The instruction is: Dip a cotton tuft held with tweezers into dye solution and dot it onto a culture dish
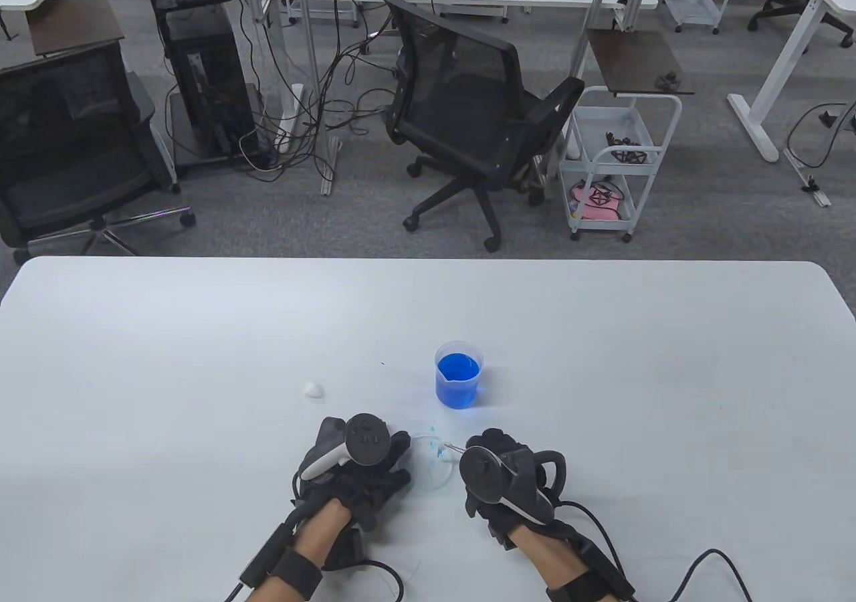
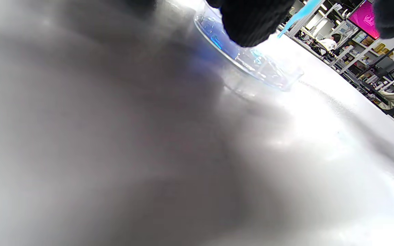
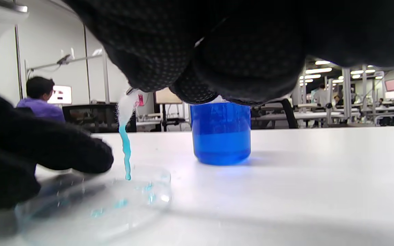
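A clear culture dish (image 1: 428, 471) with a few blue dots lies between my hands. My left hand (image 1: 374, 458) rests its fingers on the dish's left rim and holds it steady. My right hand (image 1: 483, 447) pinches the tweezers (image 1: 456, 449), which grip a cotton tuft (image 1: 441, 454). In the right wrist view the tuft (image 3: 126, 150) is white on top and hangs in a blue strand whose tip touches the dish (image 3: 115, 208). The beaker of blue dye (image 1: 459, 381) stands just behind the dish. The left wrist view shows the dish (image 2: 268, 73) under a finger (image 2: 251, 20).
A loose white cotton ball (image 1: 313, 389) lies on the white table (image 1: 200, 361), left of the beaker (image 3: 221, 136). Small blue specks mark the table near the dish. Glove cables trail off the front edge behind both wrists.
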